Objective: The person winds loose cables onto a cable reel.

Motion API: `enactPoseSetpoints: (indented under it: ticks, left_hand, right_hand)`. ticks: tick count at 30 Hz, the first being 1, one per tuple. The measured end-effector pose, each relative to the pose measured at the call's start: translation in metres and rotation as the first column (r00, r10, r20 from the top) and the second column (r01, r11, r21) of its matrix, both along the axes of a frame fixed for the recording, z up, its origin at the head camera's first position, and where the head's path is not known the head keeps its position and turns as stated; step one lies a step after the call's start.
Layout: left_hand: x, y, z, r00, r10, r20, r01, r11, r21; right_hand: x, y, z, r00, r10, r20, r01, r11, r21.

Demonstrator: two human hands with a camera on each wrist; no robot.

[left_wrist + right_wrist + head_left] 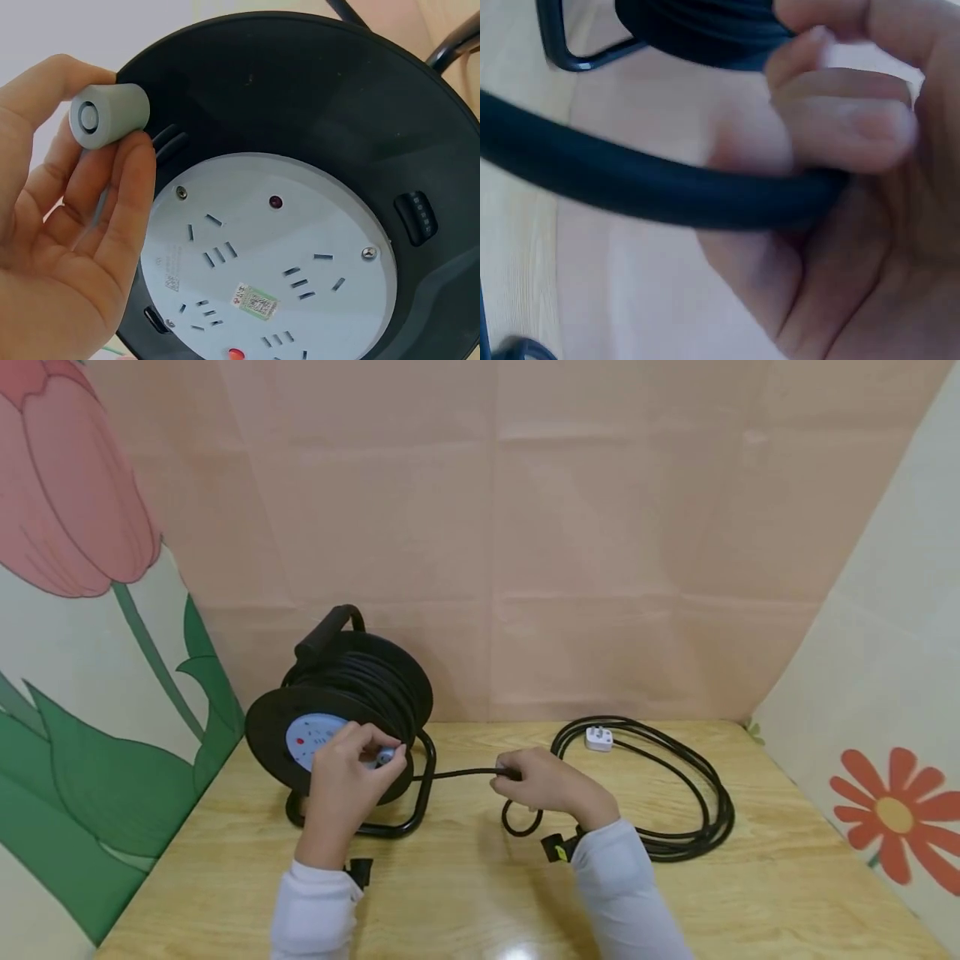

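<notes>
Nearest the wearer, the black cable is grasped in the curled fingers of the right hand, its long axis running leftward from that hand to the cable reel. On the reel's face, the grey winding knob is pinched by the left hand. Farther right, slack cable lies coiled on the wooden table around the white plug.

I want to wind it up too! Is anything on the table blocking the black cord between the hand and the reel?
Nothing visible does. The cord runs freely from the right hand to the reel, over bare table.
</notes>
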State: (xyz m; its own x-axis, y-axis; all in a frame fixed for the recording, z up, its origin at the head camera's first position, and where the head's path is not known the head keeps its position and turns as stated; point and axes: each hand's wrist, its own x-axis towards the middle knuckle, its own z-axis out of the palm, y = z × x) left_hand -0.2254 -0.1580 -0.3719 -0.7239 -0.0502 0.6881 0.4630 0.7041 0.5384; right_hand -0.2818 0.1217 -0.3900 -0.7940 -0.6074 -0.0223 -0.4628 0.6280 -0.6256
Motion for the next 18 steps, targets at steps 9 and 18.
enactPoseSetpoints:
  ticks: [9, 18]
  left_hand:
    - [-0.001, 0.0, 0.001, 1.0, -0.01, 0.015, 0.01, 1.0, 0.008]
    - [0.0, -0.002, 0.0, 0.999, -0.033, 0.037, 0.032, 0.999, 0.038]
  right_hand:
    - [0.007, 0.016, 0.0, 0.998, 0.008, 0.062, -0.007, 1.0, -0.021]
    - [0.018, 0.031, -0.014, 0.977, 0.16, 0.143, -0.127, 0.969, -0.211]
